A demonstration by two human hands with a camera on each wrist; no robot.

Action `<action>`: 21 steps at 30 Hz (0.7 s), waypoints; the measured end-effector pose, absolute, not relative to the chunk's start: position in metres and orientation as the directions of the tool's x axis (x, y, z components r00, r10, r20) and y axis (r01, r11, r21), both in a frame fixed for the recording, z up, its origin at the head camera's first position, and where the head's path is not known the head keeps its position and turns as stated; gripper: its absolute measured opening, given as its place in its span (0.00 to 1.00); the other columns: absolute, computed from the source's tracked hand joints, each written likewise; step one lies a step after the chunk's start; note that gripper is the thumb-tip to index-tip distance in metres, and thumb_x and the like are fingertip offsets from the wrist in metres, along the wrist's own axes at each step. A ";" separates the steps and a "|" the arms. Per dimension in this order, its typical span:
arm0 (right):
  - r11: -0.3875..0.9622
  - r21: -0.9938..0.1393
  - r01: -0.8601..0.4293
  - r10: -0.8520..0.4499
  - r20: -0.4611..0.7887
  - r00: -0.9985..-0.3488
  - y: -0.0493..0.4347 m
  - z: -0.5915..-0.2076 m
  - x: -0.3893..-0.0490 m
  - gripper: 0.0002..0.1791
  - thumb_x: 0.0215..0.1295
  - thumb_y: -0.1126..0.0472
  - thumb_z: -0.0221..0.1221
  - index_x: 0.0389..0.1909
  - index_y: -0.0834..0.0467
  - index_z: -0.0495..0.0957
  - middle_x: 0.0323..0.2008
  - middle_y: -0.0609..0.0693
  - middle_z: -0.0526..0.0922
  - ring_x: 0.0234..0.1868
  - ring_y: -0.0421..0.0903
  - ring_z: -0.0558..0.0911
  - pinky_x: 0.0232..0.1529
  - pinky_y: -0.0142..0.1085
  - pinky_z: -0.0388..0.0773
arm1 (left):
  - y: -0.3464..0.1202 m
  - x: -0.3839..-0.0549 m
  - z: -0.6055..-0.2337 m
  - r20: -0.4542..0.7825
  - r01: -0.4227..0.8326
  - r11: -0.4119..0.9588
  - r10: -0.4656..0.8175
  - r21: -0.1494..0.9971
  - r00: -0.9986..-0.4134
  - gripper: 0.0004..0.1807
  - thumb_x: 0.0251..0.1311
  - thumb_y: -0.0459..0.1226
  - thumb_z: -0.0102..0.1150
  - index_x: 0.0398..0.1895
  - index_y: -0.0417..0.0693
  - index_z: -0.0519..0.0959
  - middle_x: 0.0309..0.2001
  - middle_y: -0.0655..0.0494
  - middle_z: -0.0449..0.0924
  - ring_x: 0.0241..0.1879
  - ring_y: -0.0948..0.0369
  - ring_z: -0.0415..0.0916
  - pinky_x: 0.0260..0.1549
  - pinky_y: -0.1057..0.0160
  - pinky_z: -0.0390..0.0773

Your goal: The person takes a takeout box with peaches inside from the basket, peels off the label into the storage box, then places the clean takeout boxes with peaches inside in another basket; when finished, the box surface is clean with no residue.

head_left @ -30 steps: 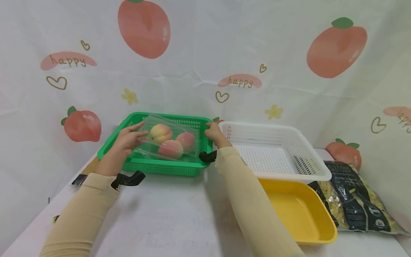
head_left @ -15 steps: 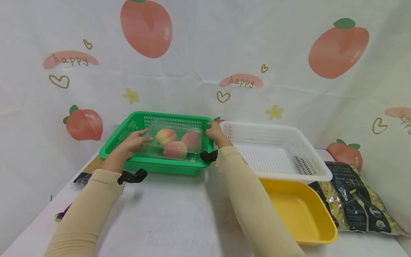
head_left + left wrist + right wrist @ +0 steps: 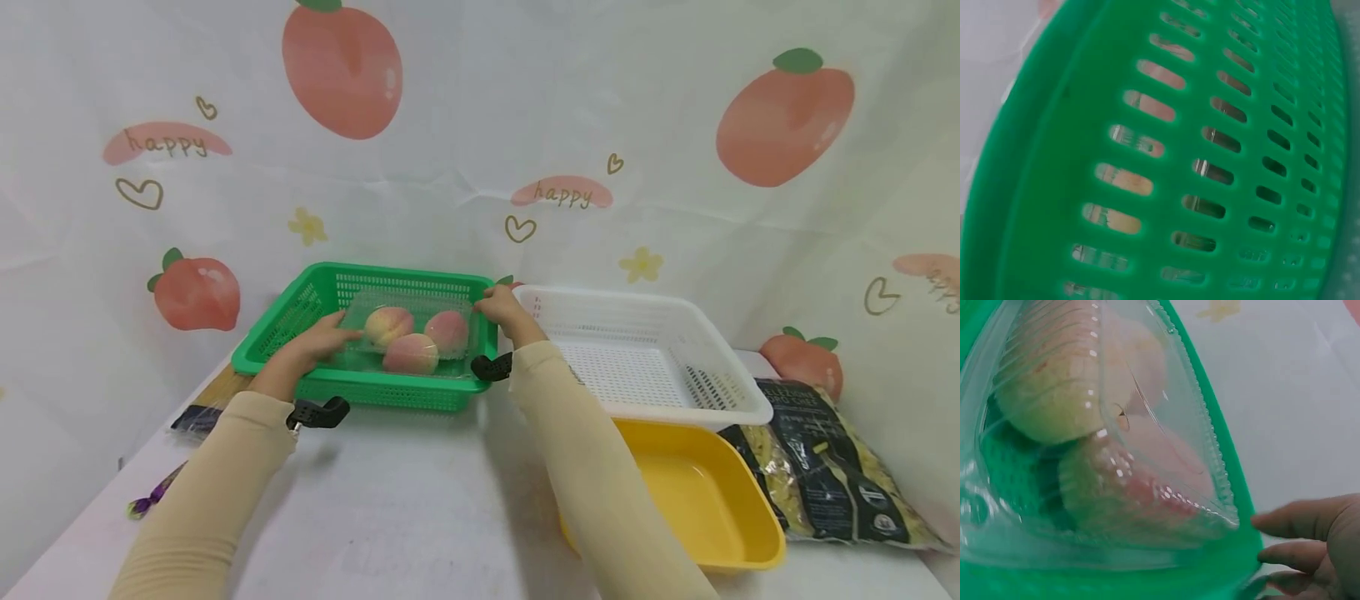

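Note:
A clear plastic clamshell box (image 3: 408, 300) with three peaches (image 3: 411, 354) inside lies in a green perforated basket (image 3: 375, 383). My left hand (image 3: 318, 340) reaches over the basket's front left rim, its fingers extended at the left end of the box; whether they touch it is unclear. At the right rim is my right hand (image 3: 506, 312), with its fingertips against or very close to the basket's corner in the right wrist view, just outside the box's corner. In the left wrist view only the basket's slotted wall (image 3: 1191, 144) shows, and the left hand is hidden there.
Right of the green basket stands a white perforated basket (image 3: 693, 412), with a yellow tub (image 3: 690, 500) in front of it. Black-and-clear food bags (image 3: 832, 467) lie at the far right. A wrapped package (image 3: 202, 417) and a small purple item (image 3: 150, 502) lie at the left.
The clamshell box has settled lower and flatter into the green basket, shifting slightly right. My left hand has moved down and right with it. The right hand has stayed at the right rim.

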State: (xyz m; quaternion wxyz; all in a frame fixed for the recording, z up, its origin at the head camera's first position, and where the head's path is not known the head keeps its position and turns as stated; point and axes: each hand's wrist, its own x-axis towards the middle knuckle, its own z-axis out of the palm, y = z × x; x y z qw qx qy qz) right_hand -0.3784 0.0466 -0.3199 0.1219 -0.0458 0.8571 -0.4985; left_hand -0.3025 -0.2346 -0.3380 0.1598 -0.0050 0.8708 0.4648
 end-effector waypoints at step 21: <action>0.693 -0.679 -0.240 -0.445 -0.142 -0.884 0.096 -0.261 -0.343 0.42 0.65 0.45 0.53 0.73 0.55 0.45 0.75 0.50 0.40 0.75 0.51 0.41 0.71 0.53 0.48 | -0.227 -0.276 -0.320 0.157 -0.044 0.931 -0.107 0.362 -0.982 0.41 0.67 0.55 0.40 0.72 0.37 0.44 0.69 0.25 0.34 0.64 0.27 0.46 0.56 0.30 0.55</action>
